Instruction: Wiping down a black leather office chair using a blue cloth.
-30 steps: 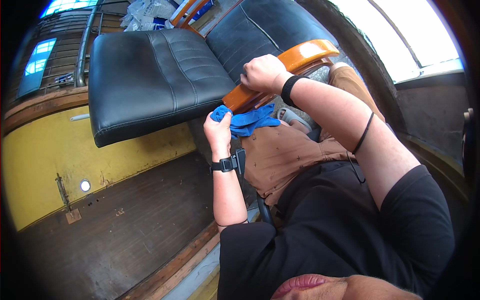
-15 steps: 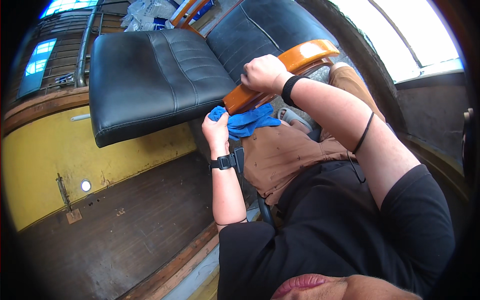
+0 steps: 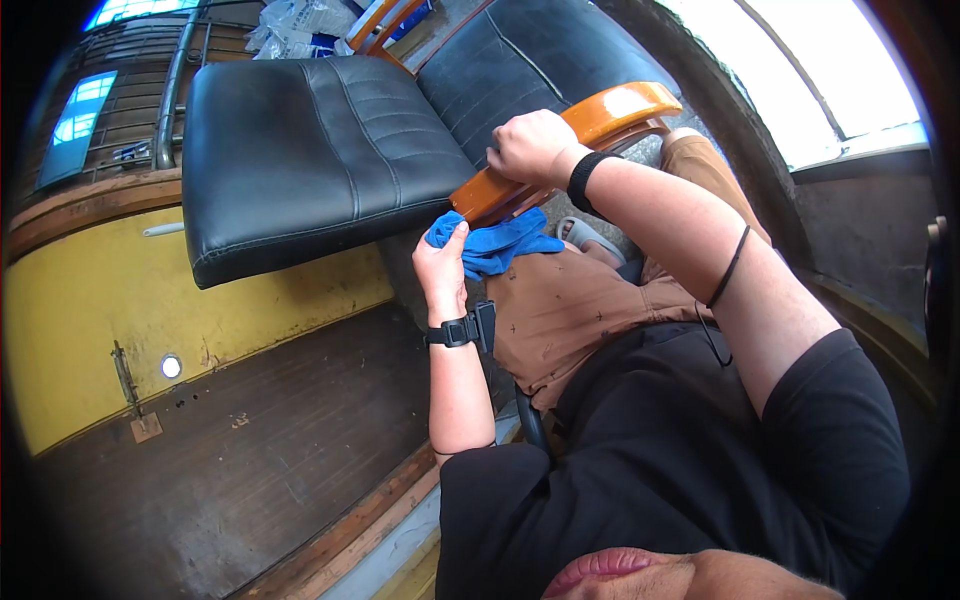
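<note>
Left hand (image 3: 440, 268) grips cloth (image 3: 500, 246); right hand (image 3: 535, 148) grips armrest (image 3: 628, 105). I judge: cloth may slip if grip weakens; chair (image 3: 300, 150) may tilt if right hand pulls.

The cloth (image 3: 505, 245) is bright blue and the armrest (image 3: 615, 108) orange-brown. The seat (image 3: 270, 160) and backrest (image 3: 530, 62) are black, the seat crossed by stitched lines. The trousers (image 3: 560, 315) are brown with small dark motifs, the shirt (image 3: 670, 440) black, the sandal (image 3: 594, 239) grey, the panel (image 3: 90, 300) yellow with darker stains.
</note>
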The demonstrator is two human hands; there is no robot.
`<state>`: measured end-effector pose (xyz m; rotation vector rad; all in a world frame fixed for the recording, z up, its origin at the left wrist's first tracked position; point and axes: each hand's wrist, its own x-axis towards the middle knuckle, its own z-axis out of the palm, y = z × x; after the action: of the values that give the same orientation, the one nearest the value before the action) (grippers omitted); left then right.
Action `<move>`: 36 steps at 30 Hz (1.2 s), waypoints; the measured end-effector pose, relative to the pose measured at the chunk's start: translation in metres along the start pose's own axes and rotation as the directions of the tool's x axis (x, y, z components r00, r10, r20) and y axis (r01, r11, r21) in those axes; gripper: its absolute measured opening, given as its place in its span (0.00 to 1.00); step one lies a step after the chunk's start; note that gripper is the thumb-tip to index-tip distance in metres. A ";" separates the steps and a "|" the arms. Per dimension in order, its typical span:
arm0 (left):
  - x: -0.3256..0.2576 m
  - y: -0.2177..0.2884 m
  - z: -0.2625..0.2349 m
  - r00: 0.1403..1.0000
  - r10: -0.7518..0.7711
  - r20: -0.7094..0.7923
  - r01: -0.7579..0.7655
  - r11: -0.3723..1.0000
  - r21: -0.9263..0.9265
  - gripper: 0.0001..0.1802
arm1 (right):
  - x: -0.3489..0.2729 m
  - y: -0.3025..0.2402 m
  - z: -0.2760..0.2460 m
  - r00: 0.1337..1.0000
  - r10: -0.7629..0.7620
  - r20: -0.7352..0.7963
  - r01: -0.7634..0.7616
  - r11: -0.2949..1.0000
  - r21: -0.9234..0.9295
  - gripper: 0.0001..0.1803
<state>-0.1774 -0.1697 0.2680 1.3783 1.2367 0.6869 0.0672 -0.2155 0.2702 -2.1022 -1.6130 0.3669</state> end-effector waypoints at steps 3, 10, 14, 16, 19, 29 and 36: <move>-0.002 -0.003 0.000 1.000 0.002 0.012 -0.001 0.999 -0.048 0.09 | -0.001 0.003 0.003 0.999 -0.017 -0.028 0.017 1.000 -0.012 0.22; -0.001 -0.018 -0.008 0.998 -0.027 0.055 0.040 0.966 -0.255 0.10 | -0.002 -0.001 -0.004 1.000 0.015 0.015 -0.015 1.000 -0.007 0.21; -0.005 -0.018 -0.004 0.999 -0.045 0.026 0.050 0.957 -0.284 0.10 | -0.002 0.001 -0.001 1.000 -0.003 -0.009 0.003 1.000 -0.004 0.21; -0.006 -0.017 -0.001 1.000 -0.026 0.015 0.029 0.965 -0.260 0.10 | -0.002 0.002 0.000 1.000 -0.003 -0.019 0.003 1.000 0.001 0.21; -0.006 -0.018 0.002 1.000 0.011 -0.006 -0.012 0.975 -0.220 0.10 | 0.000 0.002 0.001 1.000 0.000 -0.007 0.000 1.000 0.005 0.20; -0.002 -0.013 0.007 0.999 0.015 -0.052 -0.023 0.987 -0.162 0.11 | 0.000 0.002 0.003 1.000 -0.006 -0.017 0.006 1.000 0.005 0.21; 0.000 -0.003 0.004 0.982 -0.163 0.093 0.184 0.934 -0.306 0.10 | 0.000 0.004 0.005 0.999 -0.022 -0.037 0.022 1.000 -0.006 0.22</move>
<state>-0.1748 -0.1718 0.2640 1.0084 1.1252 0.6754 0.0679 -0.2153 0.2637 -2.0811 -1.6160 0.3144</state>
